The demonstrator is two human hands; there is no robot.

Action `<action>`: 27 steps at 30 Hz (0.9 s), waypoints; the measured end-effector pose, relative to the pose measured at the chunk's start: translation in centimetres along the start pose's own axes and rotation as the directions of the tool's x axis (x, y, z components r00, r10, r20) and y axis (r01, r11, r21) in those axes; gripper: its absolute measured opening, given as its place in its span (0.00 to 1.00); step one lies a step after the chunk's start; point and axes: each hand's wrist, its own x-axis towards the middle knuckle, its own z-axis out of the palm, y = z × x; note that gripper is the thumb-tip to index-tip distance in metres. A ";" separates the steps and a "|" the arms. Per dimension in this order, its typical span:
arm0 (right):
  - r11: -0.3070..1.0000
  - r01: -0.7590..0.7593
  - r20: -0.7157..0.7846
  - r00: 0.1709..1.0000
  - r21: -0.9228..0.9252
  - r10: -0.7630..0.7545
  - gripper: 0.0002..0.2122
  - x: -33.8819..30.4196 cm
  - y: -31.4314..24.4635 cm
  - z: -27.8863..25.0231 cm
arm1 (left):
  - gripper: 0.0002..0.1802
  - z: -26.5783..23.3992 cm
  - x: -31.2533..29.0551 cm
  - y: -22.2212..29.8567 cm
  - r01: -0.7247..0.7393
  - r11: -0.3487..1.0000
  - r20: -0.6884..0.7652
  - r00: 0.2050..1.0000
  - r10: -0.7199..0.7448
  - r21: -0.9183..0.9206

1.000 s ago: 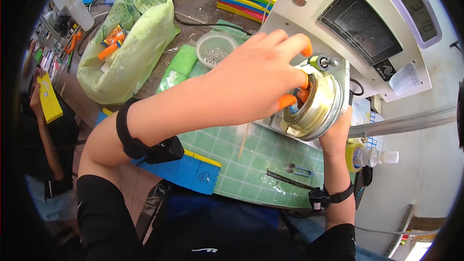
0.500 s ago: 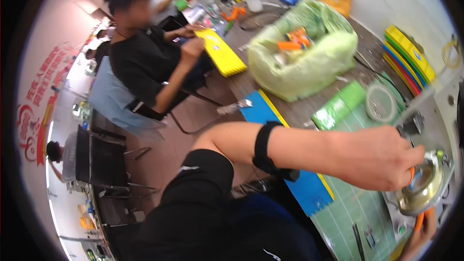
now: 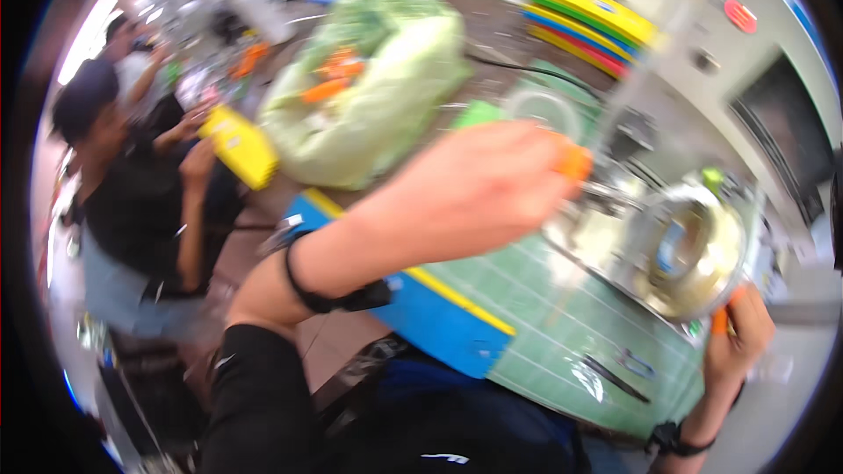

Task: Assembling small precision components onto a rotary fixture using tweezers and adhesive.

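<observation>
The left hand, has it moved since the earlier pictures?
Yes. The left hand has moved left, away from the round metal housing, whose opening it was reaching into one second ago.

head-worn fisheye, looking down

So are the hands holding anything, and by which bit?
It's too blurry to tell. The left hand is curled beside a metal rod; the right hand is at the lower edge of the shiny metal wheel.

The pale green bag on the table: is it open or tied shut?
Open: the pale green bag has a wide, gaping mouth, with orange things showing inside.
</observation>
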 end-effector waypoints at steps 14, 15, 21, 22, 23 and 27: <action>0.994 0.066 -0.099 0.992 -0.083 -0.075 0.10 1.3 5.3 0.3 | 0.23 5.3 4.7 -0.4 0.067 0.992 0.153 0.985 -0.083 0.110; 0.994 0.062 -0.098 0.993 -0.087 -0.071 0.10 1.2 5.4 0.2 | 0.23 5.5 4.8 -0.4 0.065 0.992 0.153 0.985 -0.080 0.105; 0.991 0.042 -0.109 0.993 -0.124 -0.055 0.10 1.1 5.5 0.2 | 0.18 6.3 5.3 -0.3 0.077 0.994 0.018 0.997 -0.079 0.084; 0.994 0.031 -0.094 0.995 -0.109 -0.041 0.09 1.0 5.6 0.4 | 0.18 6.7 5.1 -0.5 0.071 0.995 0.035 0.997 -0.073 0.065; 0.995 0.020 -0.078 0.997 -0.094 -0.027 0.08 0.9 5.7 0.5 | 0.17 6.9 4.8 -0.6 0.065 0.997 0.052 0.996 -0.068 0.047; 0.991 0.014 -0.070 0.997 -0.132 -0.023 0.08 0.5 5.7 0.6 | 0.15 7.5 4.2 -1.0 0.098 0.995 0.128 0.987 -0.099 0.009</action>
